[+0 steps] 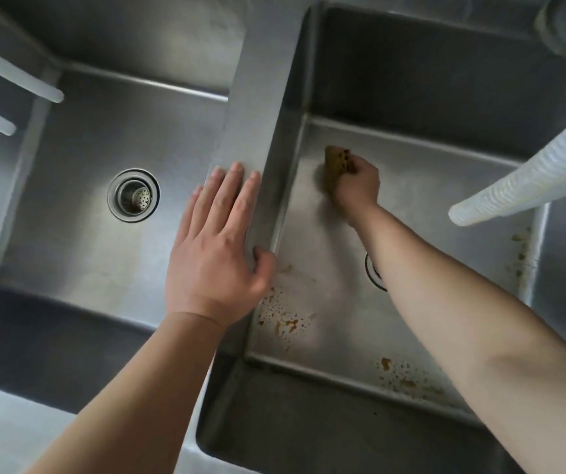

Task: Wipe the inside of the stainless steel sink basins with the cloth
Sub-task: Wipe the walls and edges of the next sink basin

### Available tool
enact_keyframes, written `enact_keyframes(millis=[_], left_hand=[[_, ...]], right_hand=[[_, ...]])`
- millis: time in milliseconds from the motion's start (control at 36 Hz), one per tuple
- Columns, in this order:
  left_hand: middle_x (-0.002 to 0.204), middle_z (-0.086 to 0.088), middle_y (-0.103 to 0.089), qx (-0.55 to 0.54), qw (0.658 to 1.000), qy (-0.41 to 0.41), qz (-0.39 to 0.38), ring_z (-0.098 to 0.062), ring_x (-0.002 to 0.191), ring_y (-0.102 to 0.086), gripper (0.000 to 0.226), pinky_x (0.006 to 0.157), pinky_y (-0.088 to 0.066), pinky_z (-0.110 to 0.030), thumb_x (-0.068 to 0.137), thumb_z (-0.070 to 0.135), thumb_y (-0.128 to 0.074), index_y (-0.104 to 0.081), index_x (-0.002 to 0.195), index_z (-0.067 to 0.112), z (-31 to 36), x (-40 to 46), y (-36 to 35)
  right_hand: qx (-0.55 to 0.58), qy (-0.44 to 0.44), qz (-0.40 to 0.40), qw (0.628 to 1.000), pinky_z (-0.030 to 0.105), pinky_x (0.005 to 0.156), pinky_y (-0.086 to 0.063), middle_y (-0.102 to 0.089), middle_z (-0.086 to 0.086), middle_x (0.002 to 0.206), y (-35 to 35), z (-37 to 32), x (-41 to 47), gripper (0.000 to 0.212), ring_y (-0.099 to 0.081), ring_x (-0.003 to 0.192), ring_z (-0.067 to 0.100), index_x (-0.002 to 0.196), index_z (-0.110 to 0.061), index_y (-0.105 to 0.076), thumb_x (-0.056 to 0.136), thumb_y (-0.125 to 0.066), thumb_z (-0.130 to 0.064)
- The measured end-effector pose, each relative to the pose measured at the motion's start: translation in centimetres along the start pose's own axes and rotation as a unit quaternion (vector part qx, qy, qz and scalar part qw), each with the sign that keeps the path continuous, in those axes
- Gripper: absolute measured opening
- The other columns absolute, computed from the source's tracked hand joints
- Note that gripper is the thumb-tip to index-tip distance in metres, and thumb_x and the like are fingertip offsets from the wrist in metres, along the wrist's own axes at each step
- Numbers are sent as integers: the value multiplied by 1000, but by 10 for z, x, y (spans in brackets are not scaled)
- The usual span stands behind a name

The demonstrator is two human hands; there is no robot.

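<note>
Two steel basins lie side by side: the left basin (80,241) with one strainer drain (133,195), and the right basin (411,186) with brown spatter (283,319) on its floor. The right hand (357,186) is clenched around the one brown cloth (333,167), pressing it to the right basin's floor near the far-left corner. The left hand (216,251) lies flat with fingers spread on the divider (257,107), and three white hoses (527,176) hang above.

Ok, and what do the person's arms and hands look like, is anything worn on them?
Both forearms are bare, with no sleeves in view. The left hand and right hand have no gloves, and no rings, watch or bracelet show.
</note>
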State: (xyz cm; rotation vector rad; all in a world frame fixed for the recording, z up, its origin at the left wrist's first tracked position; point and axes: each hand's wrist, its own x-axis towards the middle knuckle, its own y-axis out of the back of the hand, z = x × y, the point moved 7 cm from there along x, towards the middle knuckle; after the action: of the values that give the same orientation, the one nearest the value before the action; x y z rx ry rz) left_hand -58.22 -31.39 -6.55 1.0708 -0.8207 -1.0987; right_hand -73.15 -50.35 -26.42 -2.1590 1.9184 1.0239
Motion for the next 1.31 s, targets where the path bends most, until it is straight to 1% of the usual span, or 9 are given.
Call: enact_keyframes(millis=[139,361,583,639,750,944,1083,1222,1306], left_hand=[[163,-5,-28,-4,1000,2,0,-24,153,-18,84,125,-16,-43,75,33,-47,-32,156,17,-2,0,1],[164,-5,-26,-8,1000,7,-17,-24,154,-17,86,125,-16,-45,74,31,-51,-31,156,16,0,0,1],[164,-5,-27,-14,1000,10,-20,-24,154,-17,84,124,-17,-46,75,32,-49,-32,156,16,0,0,1],[164,-4,-27,-13,1000,9,-20,-24,154,-16,85,125,-17,-46,75,31,-50,-31,156,16,0,0,0],[164,-5,-28,-12,1000,7,-18,-24,154,-17,84,124,-18,-46,75,32,-48,-32,156,16,0,0,0],[164,-3,-26,-4,1000,6,-30,-22,154,-14,83,124,-18,-47,78,37,-45,-29,157,19,0,0,-1],[164,-3,-28,-4,1000,2,-24,-23,154,-17,84,124,-19,-47,75,34,-46,-32,156,17,0,1,-1],[163,-4,-30,-5,1000,1,-13,-23,153,-19,83,123,-22,-49,75,33,-46,-34,155,16,0,1,-1],[163,-3,-29,-4,1000,0,-11,-22,154,-18,85,123,-22,-48,74,32,-47,-33,156,17,0,0,0]], right_hand=[[-128,40,-56,989,42,101,-48,-68,6,123,-60,-28,8,34,-62,111,32,125,-30,-68,95,-56,-41],[-269,16,-61,961,51,96,-45,-53,13,121,-80,5,-45,29,-50,116,39,119,-8,-58,91,-55,-9],[-450,194,-236,839,40,90,-48,-59,2,117,-73,73,-121,34,-49,117,28,124,-25,-67,94,-55,-17],[-423,161,-301,839,37,95,-49,-64,2,123,-71,85,-129,42,-54,118,26,127,-27,-68,92,-54,-9],[-68,-88,-294,949,36,79,-61,-77,8,100,-49,85,-124,31,-72,94,25,104,-15,-78,90,-57,3],[293,-204,-199,913,26,59,-57,-76,0,81,-24,31,-65,44,-74,74,14,103,-18,-68,83,-41,10],[258,-101,-83,957,23,55,-57,-76,-8,74,-19,-26,-21,20,-73,69,14,91,-25,-71,87,-64,-7],[179,25,-18,983,37,99,-54,-66,3,125,-31,-67,-2,52,-64,111,21,132,-21,-60,83,-76,-18],[133,35,1,991,43,94,-56,-71,5,114,-45,-70,-7,37,-67,104,22,121,-18,-69,87,-74,-33]])
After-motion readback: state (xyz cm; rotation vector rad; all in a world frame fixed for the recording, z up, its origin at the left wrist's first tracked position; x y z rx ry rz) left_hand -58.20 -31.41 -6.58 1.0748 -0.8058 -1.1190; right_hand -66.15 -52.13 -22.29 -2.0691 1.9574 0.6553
